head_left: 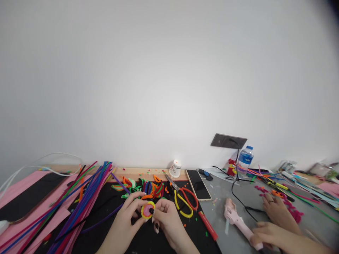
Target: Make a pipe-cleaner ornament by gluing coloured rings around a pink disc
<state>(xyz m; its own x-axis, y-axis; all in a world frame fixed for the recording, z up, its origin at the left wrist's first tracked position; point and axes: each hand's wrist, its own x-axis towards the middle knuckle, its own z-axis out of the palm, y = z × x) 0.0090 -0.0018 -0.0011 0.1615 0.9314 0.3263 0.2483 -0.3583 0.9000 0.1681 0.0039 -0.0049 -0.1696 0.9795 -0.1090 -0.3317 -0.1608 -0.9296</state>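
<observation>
A small round disc (pixel 145 210), yellow at the rim with orange and pink inside, is held up above the black mat. It looks like coiled pipe cleaner. The fingers of my left hand (pixel 128 215) are closed on its left edge. From the right side, my right hand (pixel 169 218) pinches it, the dark-nailed thumb lying over its face. Just behind my hands lies a heap of bent pipe cleaner pieces (pixel 148 188) in orange, green and other colours. The yellow-and-red handled scissors (pixel 182 199) rest near my right hand.
Long pipe cleaners (pixel 87 201) lie in a bundle at left. A phone (pixel 199 185), paper cup (pixel 175 168) and red cutter-like tool (pixel 208 225) stand or lie right of centre. A co-worker's hand (pixel 262 234) holds a pink glue gun (pixel 239 222); a water bottle (pixel 245 160) stands behind.
</observation>
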